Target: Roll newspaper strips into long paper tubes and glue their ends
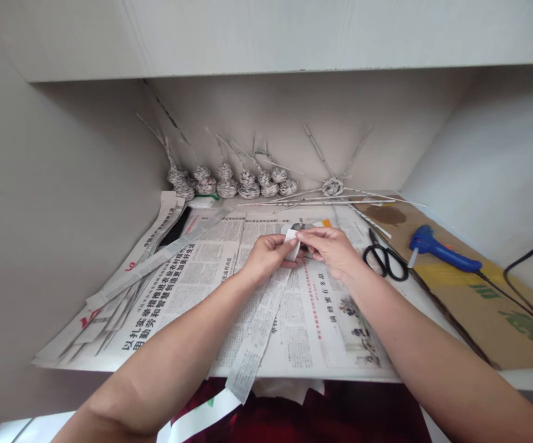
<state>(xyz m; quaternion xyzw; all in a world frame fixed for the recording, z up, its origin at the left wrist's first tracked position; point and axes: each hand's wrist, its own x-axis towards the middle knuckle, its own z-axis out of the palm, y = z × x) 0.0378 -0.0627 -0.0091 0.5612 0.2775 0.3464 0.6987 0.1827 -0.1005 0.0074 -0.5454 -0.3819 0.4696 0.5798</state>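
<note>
Paper strips lie at 8 o'clock from centre; woven gourds stand at 11. Strip in use runs from 7 o'clock to centre. Left hand: thumb and fingers pinch its upper end. Right hand: fingertips closed on the same end. Handling estimate: light, limp, easily torn; grip flat, close to the end. Scissors and glue gun: 3 o'clock.

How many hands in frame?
2. The left hand and right hand meet mid-frame at the upper end of a paper strip, above the newspaper. Some fingers are partly hidden.
</note>
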